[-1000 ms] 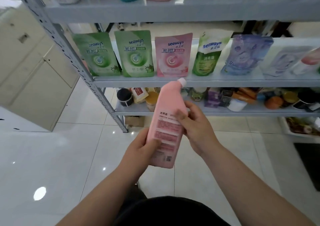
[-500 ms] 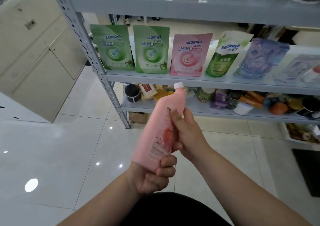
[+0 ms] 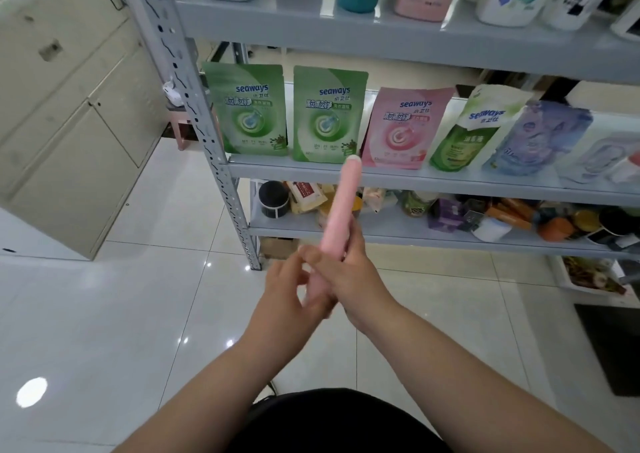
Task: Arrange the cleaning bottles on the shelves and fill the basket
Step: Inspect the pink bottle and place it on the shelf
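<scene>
The pink bottle (image 3: 341,210) has been turning edge-on; my right hand (image 3: 349,279) is curling round its middle, my left hand (image 3: 287,289) pinching its base. It is waiting unshelved, the shelves (image 3: 450,178) standing beyond my hands.

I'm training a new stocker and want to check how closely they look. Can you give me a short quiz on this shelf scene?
1. True or false: the pink bottle stands on the middle shelf.
2. The leftmost pouch on that shelf is: A green, B blue, C pink.
3. Short answer: what does the right hand grip?

Key: 1 false, it is held in the air in front of the shelves; 2 A; 3 the pink bottle.
</scene>
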`<state>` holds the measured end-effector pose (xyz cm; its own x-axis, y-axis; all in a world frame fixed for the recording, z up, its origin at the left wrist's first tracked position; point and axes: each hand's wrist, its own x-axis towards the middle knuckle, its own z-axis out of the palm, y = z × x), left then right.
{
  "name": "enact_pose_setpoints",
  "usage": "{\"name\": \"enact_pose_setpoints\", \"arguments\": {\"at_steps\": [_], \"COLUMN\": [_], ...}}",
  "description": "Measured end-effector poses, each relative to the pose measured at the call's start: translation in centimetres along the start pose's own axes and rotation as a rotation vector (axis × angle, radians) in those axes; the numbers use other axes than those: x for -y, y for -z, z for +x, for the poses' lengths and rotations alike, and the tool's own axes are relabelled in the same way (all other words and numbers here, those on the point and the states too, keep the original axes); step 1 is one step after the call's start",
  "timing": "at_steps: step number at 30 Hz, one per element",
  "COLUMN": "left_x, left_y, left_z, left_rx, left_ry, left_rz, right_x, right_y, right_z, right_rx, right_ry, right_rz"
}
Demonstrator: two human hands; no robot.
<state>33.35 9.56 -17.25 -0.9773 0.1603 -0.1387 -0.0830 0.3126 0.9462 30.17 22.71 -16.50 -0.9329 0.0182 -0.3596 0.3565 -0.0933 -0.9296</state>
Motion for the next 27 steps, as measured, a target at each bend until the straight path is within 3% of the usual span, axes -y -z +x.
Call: {"name": "enact_pose_setpoints", "arguments": {"at_steps": [2, 3, 6, 9, 11, 14, 18, 20, 22, 24, 27], "left_x": [0.4, 0.1, -0.6, 0.2, 0.7, 1.3, 1.5, 1.4, 1.1, 0.8, 0.0], "left_y": [1.2, 2.2, 5.8, 7.9, 8.3, 8.4, 7.9, 7.8, 7.6, 7.6, 7.7], "left_z": [0.6, 1.1, 3.2, 4.1, 4.1, 4.1, 4.4, 4.4, 4.2, 4.9, 6.6], "left_rx": [0.043, 0.045, 0.053, 0.279, 0.413, 0.377, 0.118, 0.128, 0.197, 0.227, 0.210], "left_ry": [-0.088, -0.063, 0.202, 0.364, 0.388, 0.300, 0.093, -0.083, -0.197, -0.187, -0.037], "left_rz": [0.111, 0.053, -0.227, -0.367, -0.550, -0.636, -0.328, -0.069, 0.078, 0.088, -0.051], "right_x": [0.0, -0.1, -0.2, 0.0, 0.1, 0.5, 0.6, 0.6, 0.9, 1.0, 1.1], "right_y": [-0.9, -1.0, -2.1, -3.6, -4.5, -4.9, -5.4, -6.3, -6.4, -5.5, -3.8], "right_z": [1.1, 1.5, 2.1, 2.5, 2.6, 2.3, 2.5, 2.5, 2.6, 2.8, 2.9], "right_rx": [-0.101, -0.122, -0.112, -0.090, -0.061, -0.095, -0.018, -0.024, -0.145, -0.237, -0.193], "right_ry": [-0.089, -0.100, -0.063, -0.002, 0.051, 0.122, 0.139, 0.095, 0.057, 0.020, 0.032], "right_rz": [0.166, 0.226, 0.321, 0.405, 0.353, 0.126, -0.050, -0.036, 0.091, 0.260, 0.428]}}
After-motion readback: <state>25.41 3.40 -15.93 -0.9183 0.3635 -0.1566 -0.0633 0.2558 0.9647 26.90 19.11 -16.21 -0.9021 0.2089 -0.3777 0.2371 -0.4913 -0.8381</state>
